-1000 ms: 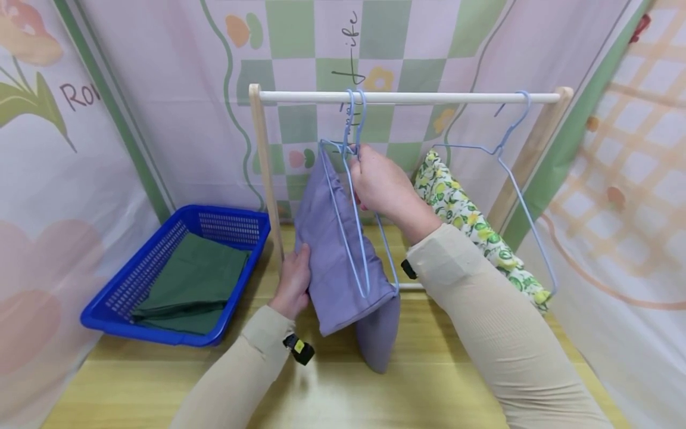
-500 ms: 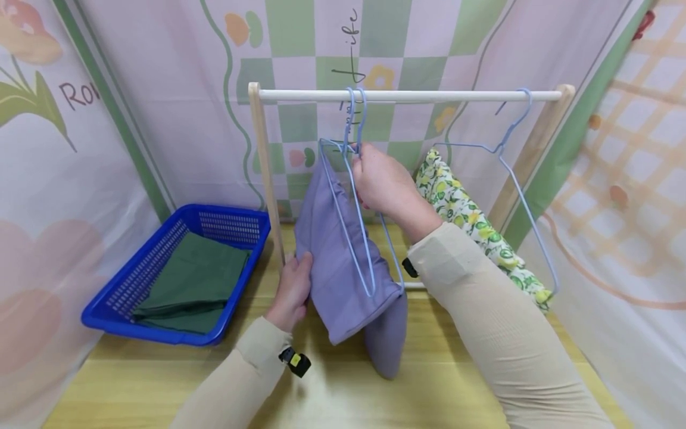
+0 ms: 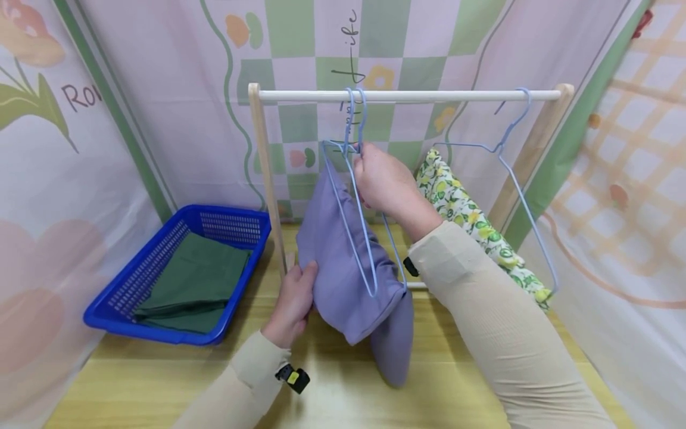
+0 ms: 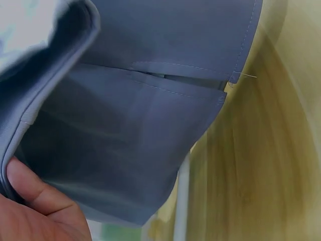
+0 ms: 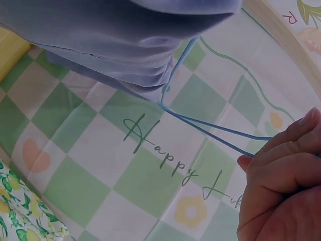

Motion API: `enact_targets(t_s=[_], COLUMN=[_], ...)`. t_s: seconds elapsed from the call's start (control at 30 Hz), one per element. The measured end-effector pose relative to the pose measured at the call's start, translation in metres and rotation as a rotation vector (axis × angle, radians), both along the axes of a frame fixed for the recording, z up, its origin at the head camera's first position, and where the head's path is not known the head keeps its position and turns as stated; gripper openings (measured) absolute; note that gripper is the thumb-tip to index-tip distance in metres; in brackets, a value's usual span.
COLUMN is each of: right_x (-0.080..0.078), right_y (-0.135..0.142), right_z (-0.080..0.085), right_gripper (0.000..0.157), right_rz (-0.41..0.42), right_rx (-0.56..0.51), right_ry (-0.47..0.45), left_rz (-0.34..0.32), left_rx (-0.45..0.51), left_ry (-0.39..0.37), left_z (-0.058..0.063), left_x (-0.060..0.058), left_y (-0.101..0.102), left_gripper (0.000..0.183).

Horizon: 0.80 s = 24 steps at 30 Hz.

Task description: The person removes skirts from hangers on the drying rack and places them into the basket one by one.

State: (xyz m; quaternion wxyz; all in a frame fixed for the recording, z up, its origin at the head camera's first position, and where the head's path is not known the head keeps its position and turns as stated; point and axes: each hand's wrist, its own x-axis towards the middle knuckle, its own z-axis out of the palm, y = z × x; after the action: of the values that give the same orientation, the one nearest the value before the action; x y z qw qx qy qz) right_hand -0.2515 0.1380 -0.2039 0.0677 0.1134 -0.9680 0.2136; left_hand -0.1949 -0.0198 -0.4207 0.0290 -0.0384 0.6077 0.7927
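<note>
A purple-grey piece of clothing drapes over a light-blue wire hanger on the rail; a second blue hanger hangs in front of it. At the cloth's left edge, my left hand grips the fabric between thumb and fingers. The left wrist view shows that thumb against a folded hem, with a stitched slit in the garment beyond. My right hand holds a hanger just below its hook. In the right wrist view, its curled fingers meet the blue wire.
A white rail on wooden posts spans the table. Lemon-print cloth hangs from another blue hanger at right. At left stands a blue basket holding folded green cloth. Printed curtains surround the rack.
My left hand has moved slightly down and right. The purple garment's lower part has shifted right and down. My right hand has stayed at the hanger's neck.
</note>
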Motion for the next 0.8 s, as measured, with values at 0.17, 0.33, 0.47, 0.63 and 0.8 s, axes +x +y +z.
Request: enact_targets(t_s=[0.17,0.33,0.47,0.63,0.8], right_x=[-0.001,-0.001,0.000,-0.001,-0.002], right_y=[0.000,0.001,0.001,0.000,0.001], right_z=[0.000,0.000,0.000,-0.001,-0.002], right_gripper=[0.047,0.049,0.047,0.047,0.048], right_rz=[-0.008,-0.012,-0.014,-0.009,-0.011], right_rx=[0.015,0.010,-0.006,-0.025,-0.028], right_ry=[0.005,0.000,-0.014,-0.034,-0.026], left_rz=[-0.017,0.007,0.025,0.033,0.039], left_rx=[-0.013,-0.070,-0.108,-0.119,-0.154], left_ry=[0.026,0.071,0.101,0.139,0.167], left_z=[0.006,0.011,0.014,0.018,0.021], left_x=[0.010,0.022,0.030,0.038,0.047], left_y=[-0.002,-0.007,-0.011,-0.016,-0.018], left_gripper=[0.030,0.033,0.035,0.036,0.035])
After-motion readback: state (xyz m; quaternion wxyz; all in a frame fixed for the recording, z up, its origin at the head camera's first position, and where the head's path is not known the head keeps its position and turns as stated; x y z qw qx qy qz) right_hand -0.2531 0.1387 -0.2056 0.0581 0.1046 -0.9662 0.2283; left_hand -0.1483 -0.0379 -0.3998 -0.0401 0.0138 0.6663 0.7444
